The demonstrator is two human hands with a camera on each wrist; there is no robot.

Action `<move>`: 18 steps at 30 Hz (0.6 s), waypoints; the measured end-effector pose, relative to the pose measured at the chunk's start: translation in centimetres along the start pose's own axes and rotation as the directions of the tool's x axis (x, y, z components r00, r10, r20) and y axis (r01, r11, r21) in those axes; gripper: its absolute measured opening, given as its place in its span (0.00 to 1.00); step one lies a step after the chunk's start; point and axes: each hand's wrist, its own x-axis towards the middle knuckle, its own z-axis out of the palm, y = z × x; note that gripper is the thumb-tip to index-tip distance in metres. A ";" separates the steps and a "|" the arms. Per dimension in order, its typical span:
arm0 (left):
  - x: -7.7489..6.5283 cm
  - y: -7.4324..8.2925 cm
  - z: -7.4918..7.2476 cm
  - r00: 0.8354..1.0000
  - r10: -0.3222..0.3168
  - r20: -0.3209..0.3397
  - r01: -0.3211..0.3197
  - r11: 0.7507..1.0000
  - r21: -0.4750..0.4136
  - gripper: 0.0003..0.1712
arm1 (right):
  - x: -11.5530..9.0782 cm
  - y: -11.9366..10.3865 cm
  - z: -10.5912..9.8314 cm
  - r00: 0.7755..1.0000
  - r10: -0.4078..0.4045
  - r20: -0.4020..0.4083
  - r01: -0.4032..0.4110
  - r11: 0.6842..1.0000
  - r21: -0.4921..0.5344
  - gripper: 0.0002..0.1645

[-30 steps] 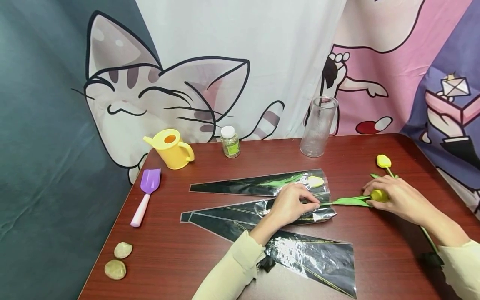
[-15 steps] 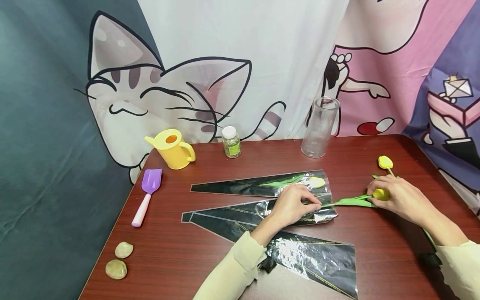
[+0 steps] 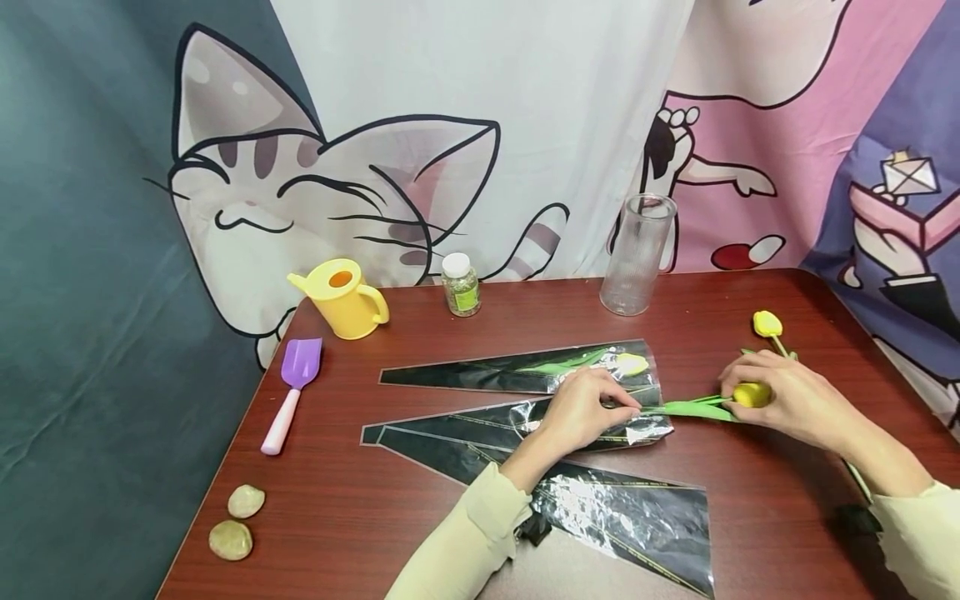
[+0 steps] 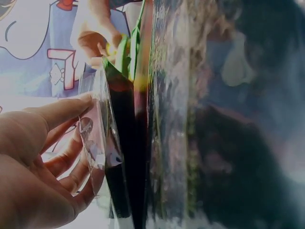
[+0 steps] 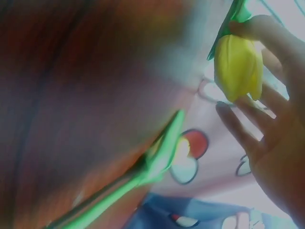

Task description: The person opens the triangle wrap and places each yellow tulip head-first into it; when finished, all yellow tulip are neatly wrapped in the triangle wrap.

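Note:
A yellow tulip [image 3: 752,394] with green leaves is pinched by my right hand [image 3: 795,400] just below its bloom. Its stem end points left, into the mouth of a dark-backed clear flower sleeve [image 3: 651,431]. There my left hand [image 3: 579,412] pinches the sleeve's edge. Close up in the left wrist view, thumb and fingers of the left hand [image 4: 43,143] have hold of the clear film [image 4: 97,129], with a gap behind it. The right wrist view has the tulip bloom [image 5: 238,69] beside the right palm. How far the stem reaches inside is hard to see.
Behind lies a sleeve with a yellow tulip [image 3: 632,364] inside; another sleeve [image 3: 630,508] lies in front. A loose tulip [image 3: 767,323] rests at right. Around them are a glass vase [image 3: 637,254], jar [image 3: 461,287], yellow watering can [image 3: 345,304], purple scoop [image 3: 301,362] and stones [image 3: 231,540].
My right hand has moved slightly left with the tulip, bringing its leaves closer to the sleeve mouth. The left hand has kept its place at the sleeve's edge.

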 end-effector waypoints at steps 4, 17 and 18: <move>0.0 0.0 0.0 1.000 -0.002 -0.006 0.002 1.000 -0.002 0.03 | 1.1 -1.7 0.5 1.000 -0.013 -0.001 0.013 0.997 0.075 0.25; 0.0 0.0 0.2 1.000 0.024 -0.013 -0.023 1.000 0.007 0.03 | 3.6 -4.6 3.9 0.998 0.032 0.055 -0.044 0.970 0.238 0.21; 0.0 0.0 0.1 1.000 0.023 -0.013 -0.023 1.000 0.013 0.03 | 3.7 -4.6 4.1 0.997 0.036 0.063 -0.050 0.970 0.239 0.21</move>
